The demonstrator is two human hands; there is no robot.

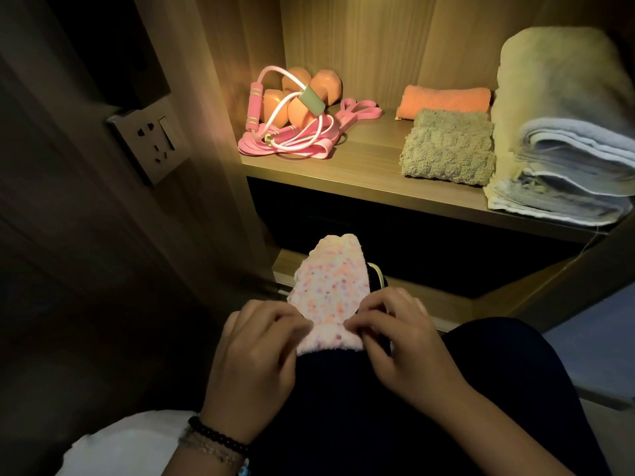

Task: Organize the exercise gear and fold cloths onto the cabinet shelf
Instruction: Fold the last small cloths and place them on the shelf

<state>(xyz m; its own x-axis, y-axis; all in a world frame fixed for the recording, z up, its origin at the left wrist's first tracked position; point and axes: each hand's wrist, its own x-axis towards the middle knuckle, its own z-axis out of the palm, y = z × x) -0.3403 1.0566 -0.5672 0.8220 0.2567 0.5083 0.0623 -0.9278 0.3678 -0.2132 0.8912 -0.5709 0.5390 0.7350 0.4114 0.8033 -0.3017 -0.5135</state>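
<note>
From the head camera I see my left hand (254,352) and right hand (402,341) pinching the near edge of a speckled pink cloth (330,290), fingers curled tight on it, the cloth draped over a dark-clad knee (378,407) below the cabinet shelf (360,187). At the shelf's left end, orange dumbbells (309,94) sit tangled with a pink skipping rope (285,139). An orange cloth (443,101) and an olive cloth (446,149) lie folded mid-shelf, stacked towels (563,139) at its right end.
</note>
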